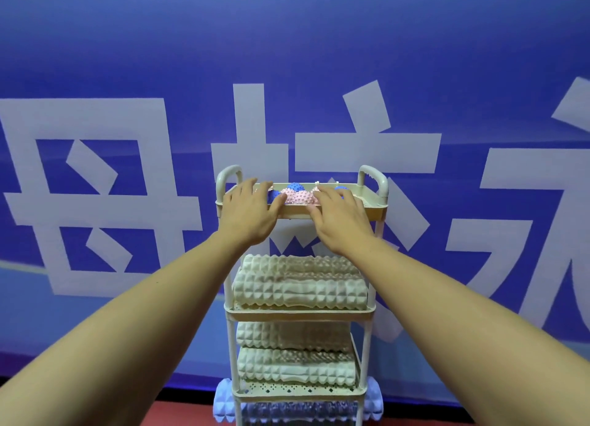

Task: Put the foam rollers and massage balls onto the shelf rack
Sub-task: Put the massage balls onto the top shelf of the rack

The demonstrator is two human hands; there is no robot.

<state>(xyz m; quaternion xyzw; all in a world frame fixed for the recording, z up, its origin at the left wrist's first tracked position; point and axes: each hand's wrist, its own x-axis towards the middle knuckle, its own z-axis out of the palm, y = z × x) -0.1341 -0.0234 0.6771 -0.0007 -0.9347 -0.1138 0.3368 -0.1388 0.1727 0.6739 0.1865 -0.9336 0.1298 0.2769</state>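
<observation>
Spiky massage balls, pink (298,196) and blue (294,187), are seen in the top tray (376,207) of the shelf rack (230,301), bunched toward its middle and back edge. Cream foam rollers (300,290) are stacked on the middle shelf, two more (295,363) on the shelf below, and a pale blue roller (223,400) at the bottom. The left hand (249,215) and right hand (340,223) are laid flat over the tray's front edge, fingers spread, nothing gripped. A blue banner (127,58) is seen behind.

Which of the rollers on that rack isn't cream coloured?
The pale blue ridged foam roller lying across the bottom, ends poking past the white shelf rack. The rollers above are cream.
</observation>
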